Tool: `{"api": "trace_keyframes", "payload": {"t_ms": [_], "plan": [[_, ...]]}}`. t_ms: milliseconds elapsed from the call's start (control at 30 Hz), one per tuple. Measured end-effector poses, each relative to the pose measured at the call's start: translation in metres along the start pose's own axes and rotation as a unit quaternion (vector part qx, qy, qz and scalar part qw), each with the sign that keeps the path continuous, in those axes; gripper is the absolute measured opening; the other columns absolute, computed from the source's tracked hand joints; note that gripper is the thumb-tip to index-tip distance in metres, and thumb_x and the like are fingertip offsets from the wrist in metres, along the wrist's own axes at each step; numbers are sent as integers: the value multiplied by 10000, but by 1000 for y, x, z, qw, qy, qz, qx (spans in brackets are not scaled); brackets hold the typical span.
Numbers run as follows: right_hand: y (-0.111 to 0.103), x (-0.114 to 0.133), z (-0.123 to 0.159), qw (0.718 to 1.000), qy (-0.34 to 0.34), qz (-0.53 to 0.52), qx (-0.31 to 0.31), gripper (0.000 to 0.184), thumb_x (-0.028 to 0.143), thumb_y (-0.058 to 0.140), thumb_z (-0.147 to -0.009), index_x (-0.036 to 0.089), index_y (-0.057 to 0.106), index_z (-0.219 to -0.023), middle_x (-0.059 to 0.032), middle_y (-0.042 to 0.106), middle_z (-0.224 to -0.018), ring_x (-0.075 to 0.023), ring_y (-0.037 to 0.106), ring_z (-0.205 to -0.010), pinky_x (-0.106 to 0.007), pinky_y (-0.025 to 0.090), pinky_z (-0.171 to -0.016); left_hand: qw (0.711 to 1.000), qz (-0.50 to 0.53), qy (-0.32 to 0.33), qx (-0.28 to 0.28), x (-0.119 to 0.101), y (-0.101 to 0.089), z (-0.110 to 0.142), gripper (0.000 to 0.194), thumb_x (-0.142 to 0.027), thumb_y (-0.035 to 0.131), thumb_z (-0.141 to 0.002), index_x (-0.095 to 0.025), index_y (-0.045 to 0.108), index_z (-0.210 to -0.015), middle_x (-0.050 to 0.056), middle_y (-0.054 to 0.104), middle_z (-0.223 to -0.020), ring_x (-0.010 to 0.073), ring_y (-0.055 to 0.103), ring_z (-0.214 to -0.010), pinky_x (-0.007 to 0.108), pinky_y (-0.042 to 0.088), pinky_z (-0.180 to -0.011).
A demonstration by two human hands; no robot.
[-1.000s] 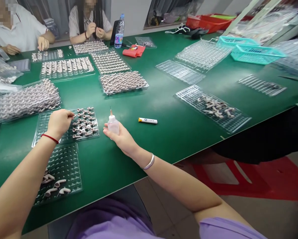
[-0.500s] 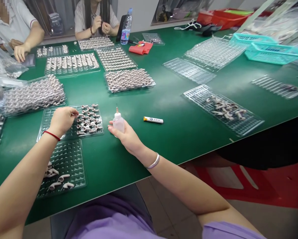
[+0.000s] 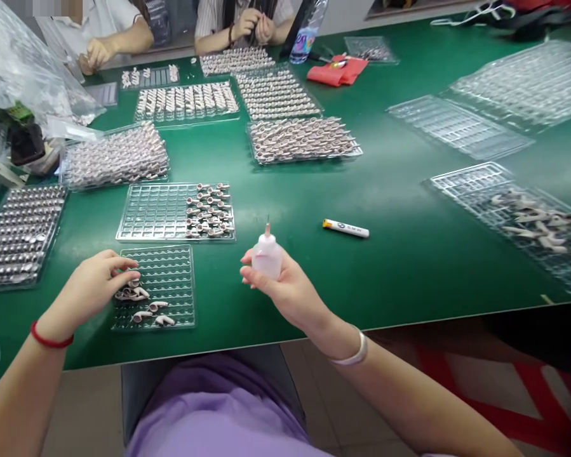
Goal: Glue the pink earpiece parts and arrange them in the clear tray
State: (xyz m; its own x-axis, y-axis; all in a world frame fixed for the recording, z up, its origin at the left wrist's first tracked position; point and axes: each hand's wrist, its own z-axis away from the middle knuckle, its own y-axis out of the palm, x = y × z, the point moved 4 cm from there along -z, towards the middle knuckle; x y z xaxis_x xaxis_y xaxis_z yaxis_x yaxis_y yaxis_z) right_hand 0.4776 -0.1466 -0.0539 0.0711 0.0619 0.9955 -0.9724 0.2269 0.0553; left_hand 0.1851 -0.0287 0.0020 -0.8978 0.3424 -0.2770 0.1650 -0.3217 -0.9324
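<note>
Here's the left hand (image 3: 99,285), right over the near clear tray (image 3: 173,266), thumb and forefinger parted by a narrow gap just above a small cluster of pale curved pieces (image 3: 133,293). Are the fingertips touching the topmost piece? Hard to say from this angle; they hide part of it. Three more loose pieces (image 3: 152,314) lie just beside that cluster, in the lower part of the same tray.

Across to the right hand (image 3: 292,289), and there's no doubt here: fingers wrapped around a squeeze bottle (image 3: 267,259), held upright above the tabletop (image 3: 394,273), its thin needle tip (image 3: 267,227) pointing up. A white tube with a yellow end (image 3: 345,228) lies to the right of the bottle, well apart from it.

Just beyond the near tray sits a second clear tray (image 3: 154,212), with rows of ringed pieces (image 3: 210,211) packed into its right end. Past that, two loaded stacks, a left stack (image 3: 116,155) and a right stack (image 3: 304,139). And at the far side, a co-worker's hands (image 3: 254,26) meet above another filled tray.
</note>
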Motion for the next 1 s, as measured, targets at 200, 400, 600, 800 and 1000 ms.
{"api": "trace_keyframes", "payload": {"t_ms": [200, 400, 600, 800, 1000], "plan": [[10, -7, 20, 999, 14, 34, 24, 337, 466, 718, -768, 202, 541, -881, 18, 547, -793, -109, 527, -627, -248, 415, -557, 998, -43, -46, 13, -8, 8, -1, 353, -576, 595, -765, -232, 661, -809, 34, 626, -809, 214, 631, -695, 314, 443, -609], [9, -17, 24, 999, 37, 25, 13, 340, 456, 722, -757, 204, 538, -890, 20, 541, -793, -112, 504, -643, -251, 413, -584, 998, 58, -32, -9, -9, 5, -1, 303, -458, 657, -721, -225, 675, -914, 45, 629, -946, 205, 675, -729, 320, 542, -631], [45, -12, 25, 996, 56, -23, 58, 344, 411, 752, -708, 199, 526, -858, 28, 544, -758, -103, 474, -622, -242, 402, -575, 966, 256, 33, -31, -44, 18, 0, 410, -419, 702, -714, -238, 639, -1077, 33, 545, -1083, 188, 711, -812, 349, 619, -768], [86, -9, 16, 992, 59, -102, 37, 361, 405, 752, -674, 211, 499, -844, 17, 595, -785, -133, 544, -671, -262, 446, -613, 908, 413, 64, 20, -71, 36, 11, 464, -427, 767, -701, -234, 672, -1112, 60, 517, -1221, 195, 725, -826, 359, 628, -806], [96, -8, 16, 991, 39, -127, -16, 346, 375, 748, -665, 211, 487, -821, 23, 590, -762, -123, 537, -637, -257, 452, -597, 894, 442, 39, -65, -64, 45, 25, 310, -409, 783, -699, -242, 753, -958, 46, 559, -1204, 189, 711, -859, 329, 616, -841]]}}
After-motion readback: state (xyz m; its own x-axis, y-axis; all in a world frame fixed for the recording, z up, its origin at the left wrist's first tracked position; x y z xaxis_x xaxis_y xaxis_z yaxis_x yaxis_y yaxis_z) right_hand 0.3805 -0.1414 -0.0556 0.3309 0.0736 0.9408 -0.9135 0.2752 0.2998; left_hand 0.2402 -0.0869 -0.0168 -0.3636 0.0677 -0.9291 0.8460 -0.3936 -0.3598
